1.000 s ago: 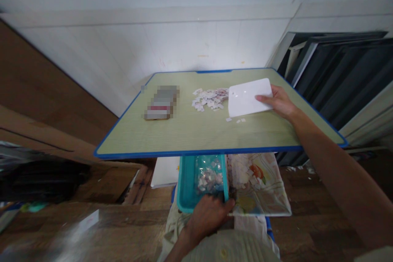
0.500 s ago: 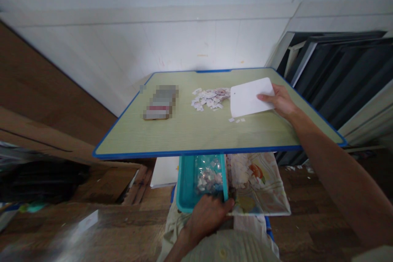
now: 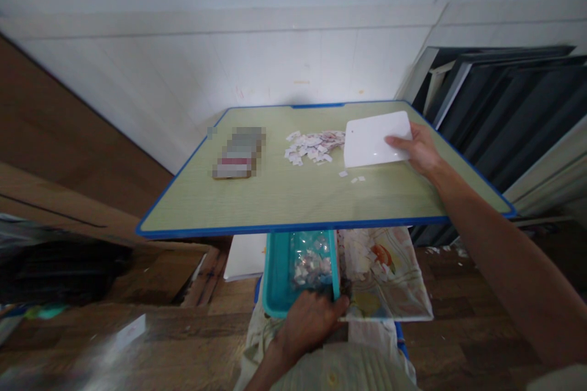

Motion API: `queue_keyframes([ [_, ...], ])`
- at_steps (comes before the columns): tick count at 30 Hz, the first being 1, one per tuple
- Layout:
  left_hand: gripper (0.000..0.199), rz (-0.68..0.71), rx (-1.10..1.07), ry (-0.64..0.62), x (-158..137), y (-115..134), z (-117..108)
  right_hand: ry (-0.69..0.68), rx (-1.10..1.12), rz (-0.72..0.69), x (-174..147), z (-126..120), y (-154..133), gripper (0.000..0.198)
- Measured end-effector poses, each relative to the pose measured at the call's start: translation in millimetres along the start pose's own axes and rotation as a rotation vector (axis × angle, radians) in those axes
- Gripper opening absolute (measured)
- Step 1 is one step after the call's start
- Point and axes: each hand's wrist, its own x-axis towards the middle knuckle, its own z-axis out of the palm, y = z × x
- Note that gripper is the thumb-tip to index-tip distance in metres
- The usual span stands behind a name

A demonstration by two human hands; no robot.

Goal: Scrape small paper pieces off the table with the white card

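Observation:
My right hand (image 3: 419, 148) grips the right edge of a white rounded-corner sheet (image 3: 371, 142) with a small hole near its left side, the thumb lying on its face. The sheet is tilted over the table, beside a pile of small white paper pieces (image 3: 312, 146). Several loose paper pieces (image 3: 354, 180) lie in front of it. Below the table edge, my left hand (image 3: 314, 317) is closed over the near right rim of a teal plastic tray (image 3: 274, 302). Inside the tray is a clear bag (image 3: 312, 263) of small pieces.
The folding table (image 3: 275, 204) has a blue edge and stands against a white wall. A pixelated object (image 3: 239, 154) lies at its left. A patterned cloth or sheet (image 3: 408, 293) with paper bits is right of the tray. Dark panels (image 3: 518, 110) lean at the right.
The white sheet has lifted and tilted slightly, its lower left corner now farther from the loose pieces. My left hand and the tray look the same.

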Motion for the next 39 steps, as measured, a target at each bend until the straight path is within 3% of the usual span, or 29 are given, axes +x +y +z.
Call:
queue_keyframes([
  [12,0.026,-0.003,-0.023,-0.024,0.6,0.7,-1.2,-0.008,-0.107,0.027,2.5,0.0,3.5,0.032],
  [21,0.026,-0.004,-0.031,-0.053,0.5,1.0,-2.9,-0.037,0.004,0.05,-0.9,2.6,-3.2,0.036],
  [39,0.027,-0.014,-0.03,-0.054,0.7,1.3,-0.9,-0.205,-0.014,0.15,-4.5,7.5,-1.5,0.037],
])
